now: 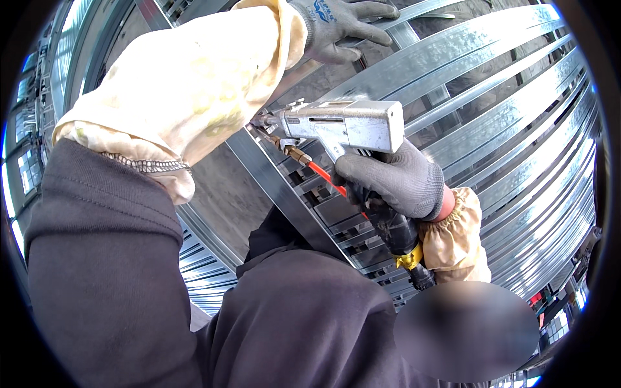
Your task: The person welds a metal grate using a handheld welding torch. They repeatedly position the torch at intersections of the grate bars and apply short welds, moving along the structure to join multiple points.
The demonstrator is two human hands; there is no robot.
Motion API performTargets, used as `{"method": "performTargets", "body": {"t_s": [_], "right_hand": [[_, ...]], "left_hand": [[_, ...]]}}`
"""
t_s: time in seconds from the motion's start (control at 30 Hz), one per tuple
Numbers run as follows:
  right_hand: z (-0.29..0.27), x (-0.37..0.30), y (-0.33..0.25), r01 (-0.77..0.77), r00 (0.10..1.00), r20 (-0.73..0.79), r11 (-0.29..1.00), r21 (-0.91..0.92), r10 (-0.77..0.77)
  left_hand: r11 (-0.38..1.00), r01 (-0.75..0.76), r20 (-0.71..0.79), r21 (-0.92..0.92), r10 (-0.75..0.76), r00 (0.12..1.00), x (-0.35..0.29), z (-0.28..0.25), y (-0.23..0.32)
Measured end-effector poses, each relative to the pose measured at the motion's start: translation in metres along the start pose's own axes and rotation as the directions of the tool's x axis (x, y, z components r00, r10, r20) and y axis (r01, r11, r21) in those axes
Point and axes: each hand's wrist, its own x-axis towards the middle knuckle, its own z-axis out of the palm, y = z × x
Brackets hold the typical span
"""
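Head view looks down past a dark sleeve (110, 258) and a cream oversleeve (187, 84) onto the work. Nearest, the right hand (398, 181), in a dark grey glove, is wrapped tight round the grip of a silver pistol-shaped tool (349, 126). A red lead (323, 176) and a thick black hose with a brass fitting (407, 258) run down from the tool past the wrist. Its nozzle (265, 121) points left and sits at or just beside the edge of a grey steel strip (284, 194) that crosses the frame of galvanised rails (504, 110); actual contact is hidden by the oversleeve.

Judging by its metal body and the trailing hose, the tool looks fairly heavy and stiff, pulled down at the back, so the handle below the body seems the sound place to hold it, as the hand does now.

Farther off, at the top edge of the rails, the left hand (343, 26), also gloved, is closed over one rail (414, 10), fingers curled on it. The rails look rigid, smooth and probably sharp-edged.
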Motion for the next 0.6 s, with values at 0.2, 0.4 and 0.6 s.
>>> {"method": "performTargets", "body": {"t_s": [0.2,0.4,0.6], "right_hand": [[-0.003,-0.002,0.001,0.020,1.000,0.010,1.000,-0.015,-0.020],[-0.004,-0.024,0.009,0.014,1.000,-0.020,0.996,0.085,-0.013],[0.004,-0.062,0.025,-0.069,0.997,-0.035,0.995,0.072,0.072]], "left_hand": [[1.000,0.007,0.015,0.008,-0.007,1.000,-0.001,0.001,0.001],[1.000,0.017,0.018,0.010,-0.017,1.000,-0.001,0.002,0.002],[0.997,0.067,0.053,0.042,-0.070,0.996,-0.002,-0.001,0.009]]}}
